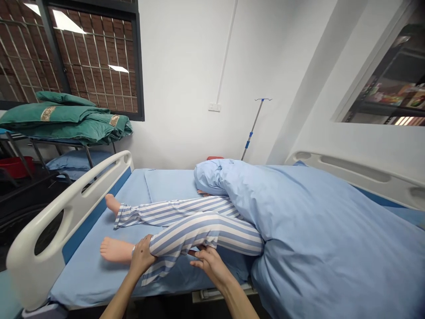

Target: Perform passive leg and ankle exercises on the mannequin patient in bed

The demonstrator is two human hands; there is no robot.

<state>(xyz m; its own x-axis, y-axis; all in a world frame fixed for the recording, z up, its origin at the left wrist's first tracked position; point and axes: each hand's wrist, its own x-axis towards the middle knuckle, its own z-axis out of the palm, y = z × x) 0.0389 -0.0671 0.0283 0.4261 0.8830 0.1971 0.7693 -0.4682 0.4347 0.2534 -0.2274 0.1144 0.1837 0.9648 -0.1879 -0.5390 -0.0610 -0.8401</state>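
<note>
Mannequin's bent leg point(199, 232) in striped pajama trousers, lying across blue bed sheet point(83, 283) | left hand point(141, 256) clenched around ankle, 7 o'clock | right hand point(210, 262) open, fingers against underside of calf, 5 o'clock | other leg point(172, 212) 11 o'clock | blue duvet point(315, 221) 2 o'clock | white bed rail point(66, 199) 9 o'clock

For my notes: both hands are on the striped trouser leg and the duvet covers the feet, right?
No: the head view shows the feet bare, the blue duvet higher up. Left hand and right hand are on the striped trouser leg.
</note>
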